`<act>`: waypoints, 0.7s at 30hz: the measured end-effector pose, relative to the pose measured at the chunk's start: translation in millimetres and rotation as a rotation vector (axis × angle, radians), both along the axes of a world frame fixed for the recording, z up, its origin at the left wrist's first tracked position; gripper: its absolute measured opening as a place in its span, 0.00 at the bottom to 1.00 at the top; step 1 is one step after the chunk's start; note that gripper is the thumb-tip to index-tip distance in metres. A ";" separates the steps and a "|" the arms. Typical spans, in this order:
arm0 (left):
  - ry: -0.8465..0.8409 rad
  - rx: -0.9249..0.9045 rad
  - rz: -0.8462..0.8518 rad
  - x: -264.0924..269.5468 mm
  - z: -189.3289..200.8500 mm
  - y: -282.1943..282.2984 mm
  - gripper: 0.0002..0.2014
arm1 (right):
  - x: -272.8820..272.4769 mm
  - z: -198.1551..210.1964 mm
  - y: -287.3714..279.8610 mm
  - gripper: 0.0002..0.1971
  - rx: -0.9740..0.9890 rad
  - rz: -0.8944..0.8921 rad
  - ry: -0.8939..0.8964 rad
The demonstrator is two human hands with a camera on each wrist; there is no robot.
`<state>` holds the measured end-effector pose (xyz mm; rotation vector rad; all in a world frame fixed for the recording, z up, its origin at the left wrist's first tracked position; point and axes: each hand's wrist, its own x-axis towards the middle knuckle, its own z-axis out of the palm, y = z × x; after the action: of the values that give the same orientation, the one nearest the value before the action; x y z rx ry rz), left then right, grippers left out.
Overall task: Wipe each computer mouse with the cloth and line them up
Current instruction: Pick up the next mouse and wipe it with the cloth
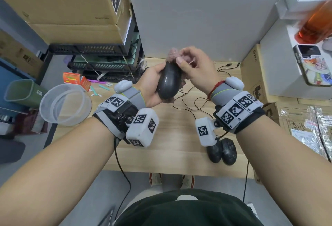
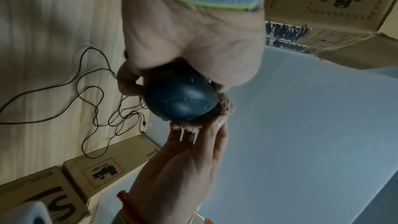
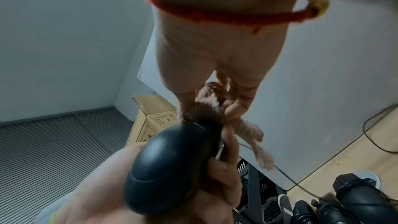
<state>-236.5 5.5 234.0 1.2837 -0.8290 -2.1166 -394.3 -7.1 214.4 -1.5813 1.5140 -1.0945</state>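
Mid-wipe above the worktop (image 1: 161, 154): left hand (image 1: 152, 83) curled round a dark computer mouse (image 1: 169, 82), held clear of the wood, with the right hand (image 1: 194, 64) pinching a bunched pinkish-brown cloth (image 1: 173, 53) against the mouse's far end. Hands close together, each clamped on its own thing, cloth touching mouse. Two more dark mice (image 1: 221, 151) lying side by side, touching, at the near right of the worktop, cables trailing; already cleaned or not, hard to tell from here. Wiping step in hand, by the look of it, with lining-up to follow. Next move likely calls for a firm left-hand hold, the cloth drawn over the shell, then setting the mouse down beside the pair.
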 end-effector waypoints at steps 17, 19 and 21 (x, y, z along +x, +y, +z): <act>0.043 -0.007 0.095 -6.7 -4.0 -0.3 0.23 | 6.4 12.5 10.2 0.08 -0.095 0.067 0.036; 0.084 0.004 0.160 -3.9 -0.6 -3.9 0.19 | 10.2 15.1 17.3 0.09 -0.130 0.212 0.002; 0.115 0.048 0.282 0.5 -1.5 -10.1 0.17 | 13.1 14.6 28.0 0.09 -0.067 0.400 -0.018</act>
<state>-235.9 -4.6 232.5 1.2112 -0.5187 -1.9724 -381.2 20.9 229.1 -1.8154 1.0919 -0.9336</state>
